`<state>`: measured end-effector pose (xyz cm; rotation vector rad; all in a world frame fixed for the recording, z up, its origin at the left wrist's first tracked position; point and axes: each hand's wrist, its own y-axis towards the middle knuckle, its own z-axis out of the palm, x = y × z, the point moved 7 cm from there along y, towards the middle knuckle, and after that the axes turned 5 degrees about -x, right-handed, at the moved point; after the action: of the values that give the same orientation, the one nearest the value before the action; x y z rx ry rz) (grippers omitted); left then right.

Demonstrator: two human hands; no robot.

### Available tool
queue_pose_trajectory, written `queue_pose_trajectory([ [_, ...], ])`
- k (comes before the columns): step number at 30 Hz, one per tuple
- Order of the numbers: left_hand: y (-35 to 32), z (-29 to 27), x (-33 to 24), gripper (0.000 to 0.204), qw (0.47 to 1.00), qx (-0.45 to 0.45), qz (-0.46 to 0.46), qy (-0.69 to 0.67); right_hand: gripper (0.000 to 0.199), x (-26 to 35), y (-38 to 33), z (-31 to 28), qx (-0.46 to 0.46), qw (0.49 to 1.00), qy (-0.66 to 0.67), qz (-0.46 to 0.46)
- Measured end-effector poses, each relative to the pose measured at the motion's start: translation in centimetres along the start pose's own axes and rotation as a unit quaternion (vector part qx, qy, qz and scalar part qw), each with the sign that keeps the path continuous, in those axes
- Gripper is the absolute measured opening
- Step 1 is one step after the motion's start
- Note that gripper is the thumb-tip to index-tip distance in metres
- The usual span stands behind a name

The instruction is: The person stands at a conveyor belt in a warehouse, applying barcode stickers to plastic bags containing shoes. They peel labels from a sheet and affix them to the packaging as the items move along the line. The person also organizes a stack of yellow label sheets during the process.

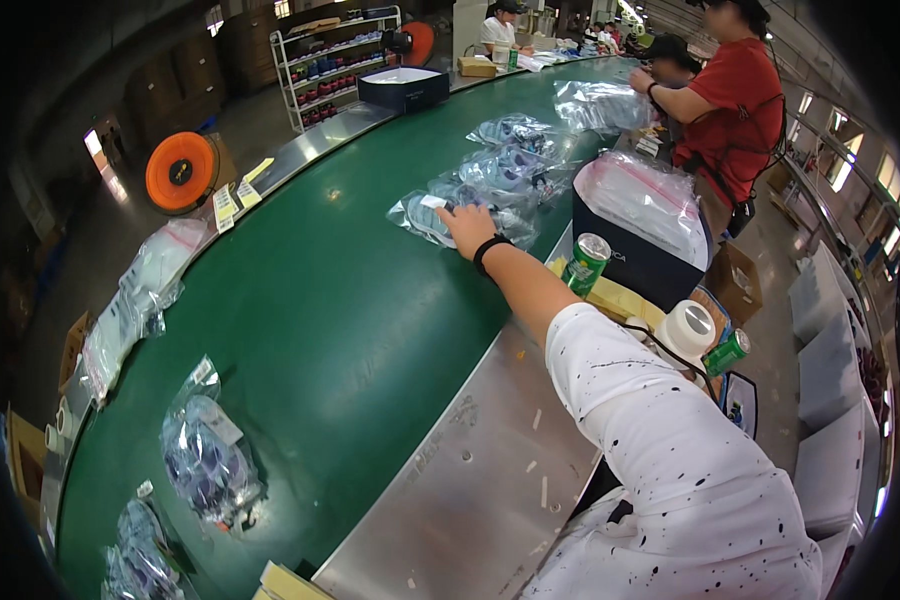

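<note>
My right hand [470,230] reaches forward over the green conveyor belt [370,310], a dark band around its wrist. Its fingers are bent onto a clear plastic bag of blue-grey shoes [422,217], which bears a white label. The fingertips are partly hidden against the plastic. More bagged shoes [510,165] lie heaped just beyond that hand. Closer to me on the left rests another bag of shoes [207,455], with a further bag [142,555] at the lower edge. My left hand is out of view.
Right of the belt stand a dark box of plastic bags [642,200], a green can [587,262] and a white container [686,328]. A person in red [735,95] works beyond them. Plastic bags [135,310] and an orange fan [181,172] line the far left side.
</note>
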<state>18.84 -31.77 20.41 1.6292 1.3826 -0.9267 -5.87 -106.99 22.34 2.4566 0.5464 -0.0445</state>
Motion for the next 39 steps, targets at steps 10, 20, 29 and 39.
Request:
queue_pose_trajectory([
  [10, -0.7, 1.3, 0.2, 0.03, 1.0, 0.018, 0.007, 0.01, 0.089, 20.6, -1.2, -7.7, 0.171, 0.886, 0.421, -0.097],
  [20, -0.8, 0.8, -0.6, 0.026, 0.998, 0.02, 0.044, 0.033, 0.071, 18.0, 8.7, -7.9, 0.124, 0.656, 0.734, 0.125],
  [29, -1.1, 1.0, 0.0, 0.024, 0.997, 0.019, 0.047, 0.056, 0.083, 26.0, 4.2, 1.7, 0.334, 0.723, 0.579, 0.177],
  [39, -1.5, 0.7, 1.4, 0.023, 0.995, 0.007, 0.051, 0.081, 0.058, 19.1, 3.9, 2.0, 0.268, 0.611, 0.712, 0.22],
])
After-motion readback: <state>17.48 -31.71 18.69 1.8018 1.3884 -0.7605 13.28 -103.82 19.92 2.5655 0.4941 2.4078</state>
